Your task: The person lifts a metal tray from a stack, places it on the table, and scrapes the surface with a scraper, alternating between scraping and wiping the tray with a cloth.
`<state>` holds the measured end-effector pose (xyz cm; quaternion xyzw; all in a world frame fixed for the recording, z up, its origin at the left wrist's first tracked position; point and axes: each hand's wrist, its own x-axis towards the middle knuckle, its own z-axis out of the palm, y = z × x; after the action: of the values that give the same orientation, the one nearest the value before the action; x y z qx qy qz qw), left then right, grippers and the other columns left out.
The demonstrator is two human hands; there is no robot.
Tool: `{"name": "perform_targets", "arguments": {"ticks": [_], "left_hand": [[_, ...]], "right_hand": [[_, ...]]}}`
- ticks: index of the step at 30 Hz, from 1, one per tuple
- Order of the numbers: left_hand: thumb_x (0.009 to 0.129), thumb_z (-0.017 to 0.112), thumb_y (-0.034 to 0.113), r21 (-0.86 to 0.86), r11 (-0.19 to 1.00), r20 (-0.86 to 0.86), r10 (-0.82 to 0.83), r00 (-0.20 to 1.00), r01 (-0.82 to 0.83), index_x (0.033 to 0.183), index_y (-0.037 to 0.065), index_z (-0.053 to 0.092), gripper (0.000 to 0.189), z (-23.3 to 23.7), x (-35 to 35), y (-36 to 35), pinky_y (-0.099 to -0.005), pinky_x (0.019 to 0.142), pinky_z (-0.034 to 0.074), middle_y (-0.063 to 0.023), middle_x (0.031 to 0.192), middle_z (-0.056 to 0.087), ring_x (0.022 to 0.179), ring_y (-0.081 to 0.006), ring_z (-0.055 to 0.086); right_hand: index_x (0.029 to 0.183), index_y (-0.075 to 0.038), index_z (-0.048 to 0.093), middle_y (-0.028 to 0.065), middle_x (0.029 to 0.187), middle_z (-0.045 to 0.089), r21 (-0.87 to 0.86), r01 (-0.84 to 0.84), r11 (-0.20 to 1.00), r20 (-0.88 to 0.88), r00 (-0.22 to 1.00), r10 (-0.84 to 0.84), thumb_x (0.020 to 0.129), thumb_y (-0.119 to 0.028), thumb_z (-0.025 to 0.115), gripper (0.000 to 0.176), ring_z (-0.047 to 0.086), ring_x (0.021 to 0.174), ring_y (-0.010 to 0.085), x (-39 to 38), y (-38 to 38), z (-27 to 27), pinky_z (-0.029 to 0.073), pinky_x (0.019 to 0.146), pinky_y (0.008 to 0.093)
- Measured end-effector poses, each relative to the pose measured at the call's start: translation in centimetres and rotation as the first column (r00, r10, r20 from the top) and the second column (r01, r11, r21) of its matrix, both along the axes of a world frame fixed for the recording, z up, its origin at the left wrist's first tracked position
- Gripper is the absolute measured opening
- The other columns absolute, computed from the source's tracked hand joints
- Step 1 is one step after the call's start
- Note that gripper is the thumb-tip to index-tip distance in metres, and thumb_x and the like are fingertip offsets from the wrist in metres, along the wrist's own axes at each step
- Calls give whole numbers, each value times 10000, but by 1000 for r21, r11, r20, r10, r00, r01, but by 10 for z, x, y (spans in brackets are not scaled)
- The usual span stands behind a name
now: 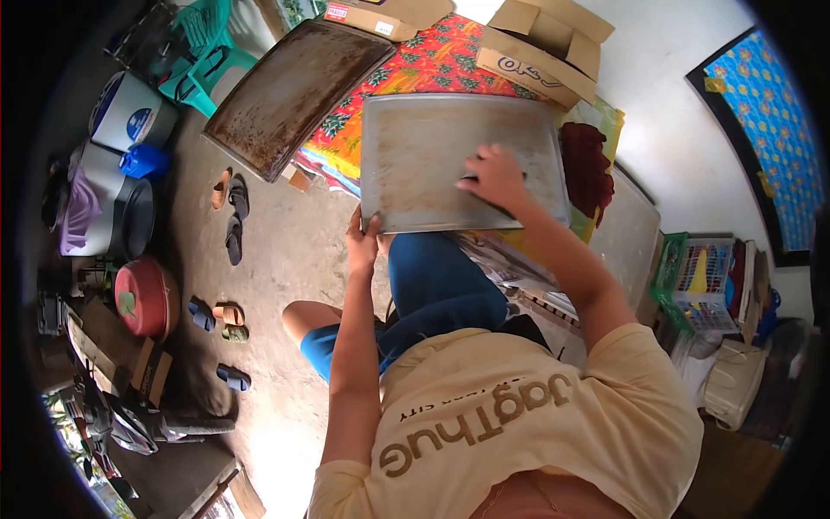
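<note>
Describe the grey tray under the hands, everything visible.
The tray is a rectangular metal sheet, dull grey, with rounded corners and a low raised rim. Its surface is scuffed, with brownish stains toward the near edge. It lies nearly flat across the lap, above the blue shorts, its far edge by the floral cloth. The left hand grips its near left corner. The right hand presses on its right half, with something dark under it that cannot be identified.

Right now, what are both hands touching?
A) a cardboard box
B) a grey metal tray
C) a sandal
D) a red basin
B: the left hand grips the near edge of the grey metal tray, and the right hand rests on its surface.
</note>
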<state>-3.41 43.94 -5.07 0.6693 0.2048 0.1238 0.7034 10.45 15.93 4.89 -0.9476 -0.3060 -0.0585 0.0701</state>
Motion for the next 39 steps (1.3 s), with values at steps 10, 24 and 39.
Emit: {"name": "perform_targets", "arguments": {"ticks": [10,24,39], "left_hand": [[946,653,216,-14,999,-33,-35,999,34,1410,30,513,520,-23,2,9,-237,410,336,-38,804,656,468,-64,435],[951,651,243,55,998,-72,-22,997,26,1415,21,501,536,-22,1,9,-245,405,346,-29,708,614,447,-67,429],[956,643,193,34,999,-107,-16,994,20,1400,-5,507,505,-11,1,7,-271,600,381,-72,897,634,674,-106,486]], "right_hand": [[944,-175,737,49,1041,592,-150,70,986,-67,994,-81,716,-525,773,420,537,1090,266,-14,-80,3,435,915,440],[918,-208,721,23,1016,575,-175,-80,981,-28,997,76,723,-506,766,358,535,1073,234,-20,-43,6,424,886,412],[905,-219,727,6,1002,576,-196,-144,970,17,988,150,713,-489,776,335,526,1052,224,-23,-44,5,423,852,392]]}}
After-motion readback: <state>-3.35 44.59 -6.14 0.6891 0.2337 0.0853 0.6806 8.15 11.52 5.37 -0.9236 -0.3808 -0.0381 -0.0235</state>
